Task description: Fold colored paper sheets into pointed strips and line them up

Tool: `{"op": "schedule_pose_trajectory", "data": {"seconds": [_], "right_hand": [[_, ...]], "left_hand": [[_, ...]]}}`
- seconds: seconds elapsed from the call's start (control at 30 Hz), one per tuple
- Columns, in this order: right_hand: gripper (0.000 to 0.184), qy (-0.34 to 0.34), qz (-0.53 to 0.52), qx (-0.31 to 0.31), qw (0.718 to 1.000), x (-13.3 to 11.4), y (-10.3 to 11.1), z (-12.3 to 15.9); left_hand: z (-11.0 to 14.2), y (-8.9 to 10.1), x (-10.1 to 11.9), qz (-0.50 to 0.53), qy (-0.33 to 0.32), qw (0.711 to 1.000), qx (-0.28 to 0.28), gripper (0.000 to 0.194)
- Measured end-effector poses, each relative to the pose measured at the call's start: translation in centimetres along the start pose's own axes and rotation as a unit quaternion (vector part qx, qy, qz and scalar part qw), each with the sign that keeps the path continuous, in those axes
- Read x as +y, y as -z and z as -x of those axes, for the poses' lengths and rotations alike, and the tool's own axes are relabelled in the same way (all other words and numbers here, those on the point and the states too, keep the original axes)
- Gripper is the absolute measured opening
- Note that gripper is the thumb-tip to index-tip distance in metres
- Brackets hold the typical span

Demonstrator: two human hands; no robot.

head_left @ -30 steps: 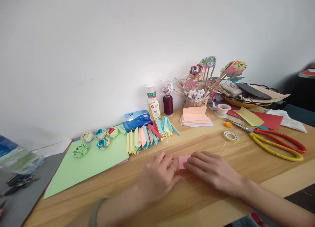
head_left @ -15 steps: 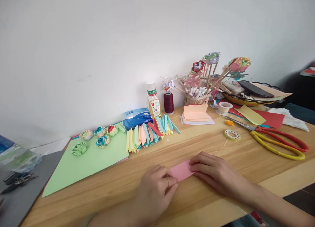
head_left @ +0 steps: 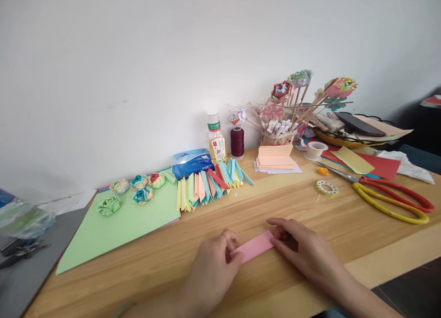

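Observation:
A narrow pink paper strip (head_left: pixel 254 247) lies slantwise low over the wooden table, between my two hands. My left hand (head_left: pixel 215 267) pinches its left end, thumb on top and fingers curled beneath or behind. At the strip's right end, my right hand (head_left: pixel 299 244) grips the corner between thumb and curled fingers, its index finger raised off the paper. Beyond my hands stands a row of folded coloured paper pieces (head_left: pixel 210 184). A pad of peach paper slips (head_left: pixel 275 158) rests farther back.
Scissors with red and yellow handles (head_left: pixel 389 196), a tape roll (head_left: pixel 326 187) and a white spool (head_left: pixel 315 150) lie at right. Paper flowers (head_left: pixel 143 195) sit on green sheets (head_left: pixel 127 235) at left. A bottle (head_left: pixel 217 139) and purple thread (head_left: pixel 237 142) stand by the wall.
My hands have moved off the middle of the pink strip to its ends, showing more of it. The strip has come slightly nearer to me, and my right index finger has lifted.

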State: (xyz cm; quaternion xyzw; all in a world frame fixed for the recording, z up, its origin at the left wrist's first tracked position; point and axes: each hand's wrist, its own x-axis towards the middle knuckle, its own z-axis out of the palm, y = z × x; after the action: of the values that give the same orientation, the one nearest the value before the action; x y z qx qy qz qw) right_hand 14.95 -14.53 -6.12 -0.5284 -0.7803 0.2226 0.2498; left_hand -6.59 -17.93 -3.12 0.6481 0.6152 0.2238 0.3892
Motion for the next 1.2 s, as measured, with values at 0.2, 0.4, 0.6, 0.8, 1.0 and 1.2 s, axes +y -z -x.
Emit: {"op": "schedule_pose_trajectory", "data": {"seconds": [0.2, 0.4, 0.6, 0.8, 1.0, 1.2], "right_hand": [[0.028, 0.003, 0.023, 0.014, 1.0, -0.39, -0.17, 0.11], [0.026, 0.014, 0.027, 0.034, 0.999, -0.78, -0.32, 0.4], [0.023, -0.019, 0.003, 0.036, 0.999, -0.89, -0.29, 0.61], [0.019, -0.021, -0.021, 0.036, 0.999, -0.92, -0.15, 0.66], [0.017, 0.02, -0.034, 0.028, 0.999, -0.49, -0.15, 0.59], [0.022, 0.07, -0.013, 0.0, 0.997, -0.28, 0.11, 0.36]], "left_hand": [[-0.23, -0.03, 0.21, -0.075, 0.003, 0.997, -0.009, 0.009], [-0.28, -0.35, -0.09, -0.111, -0.025, 0.993, -0.004, 0.011], [-0.24, -0.37, -0.34, -0.099, -0.021, 0.995, -0.003, 0.01], [-0.08, -0.18, -0.34, -0.088, -0.016, 0.996, -0.011, 0.01], [0.04, -0.11, -0.25, -0.093, -0.017, 0.995, -0.02, 0.01], [-0.21, 0.08, 0.02, -0.092, 0.008, 0.995, -0.028, 0.008]]}}
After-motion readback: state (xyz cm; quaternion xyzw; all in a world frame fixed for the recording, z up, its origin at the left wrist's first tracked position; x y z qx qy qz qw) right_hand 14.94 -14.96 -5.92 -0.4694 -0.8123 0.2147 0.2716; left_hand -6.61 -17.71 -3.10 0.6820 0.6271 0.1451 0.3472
